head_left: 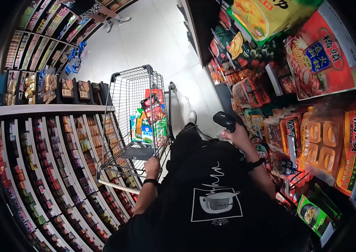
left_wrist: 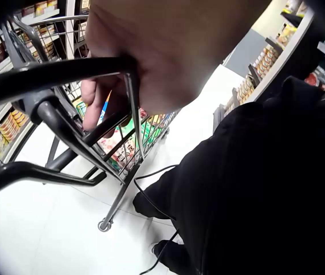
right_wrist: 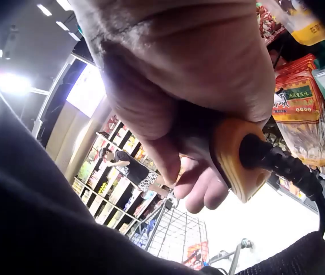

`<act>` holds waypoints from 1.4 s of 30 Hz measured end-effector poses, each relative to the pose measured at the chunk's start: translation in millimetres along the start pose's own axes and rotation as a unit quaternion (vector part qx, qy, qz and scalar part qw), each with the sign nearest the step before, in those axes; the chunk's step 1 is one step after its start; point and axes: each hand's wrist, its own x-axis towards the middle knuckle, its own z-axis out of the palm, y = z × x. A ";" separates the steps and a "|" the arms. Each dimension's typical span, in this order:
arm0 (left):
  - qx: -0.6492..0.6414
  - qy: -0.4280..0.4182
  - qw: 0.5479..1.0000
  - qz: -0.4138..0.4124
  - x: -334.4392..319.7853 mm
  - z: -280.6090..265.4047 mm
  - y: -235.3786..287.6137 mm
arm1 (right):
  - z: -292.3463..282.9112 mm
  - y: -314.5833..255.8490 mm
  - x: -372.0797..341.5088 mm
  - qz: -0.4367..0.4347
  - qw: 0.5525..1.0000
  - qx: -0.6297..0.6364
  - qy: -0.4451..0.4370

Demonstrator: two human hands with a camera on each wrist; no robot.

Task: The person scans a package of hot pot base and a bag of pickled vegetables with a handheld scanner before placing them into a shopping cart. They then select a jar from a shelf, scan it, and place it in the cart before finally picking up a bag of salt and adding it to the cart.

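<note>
My right hand (head_left: 237, 135) grips a black handheld barcode scanner (head_left: 224, 121) in front of my right hip. The right wrist view shows the scanner's orange-banded handle end (right_wrist: 234, 157), with a black cable (right_wrist: 317, 197) running from it and fingers curled round the grip. On the near side of a black wire shopping cart (head_left: 132, 70), my left hand (head_left: 152, 167) is closed over the frame; black bars (left_wrist: 59, 71) pass by it in the left wrist view. Inside the basket lie several packets, among them a red one (head_left: 154, 112) and a blue-and-white one (head_left: 147, 135).
To the right, bagged foods hang close by, including a red hotpot-base bag (head_left: 325, 54) and a tray pack (head_left: 321, 138). Long shelves of small packets (head_left: 56, 168) line the left. A person (right_wrist: 129, 169) stands near the far shelves. Pale floor tiles (head_left: 157, 38) run ahead.
</note>
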 end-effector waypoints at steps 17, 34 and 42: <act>-0.553 -0.051 0.829 0.069 206.3 -37.8 14.1 | 43.2 -114.7 22.0 0.087 0.991 -0.100 0.020; -0.389 -0.076 0.917 -0.051 301.5 107.7 -142.0 | 109.4 -145.5 54.8 0.149 0.980 -0.132 0.003; -0.268 -0.165 0.945 0.088 315.3 252.9 -182.4 | 126.6 -147.0 54.5 0.209 0.974 -0.081 0.030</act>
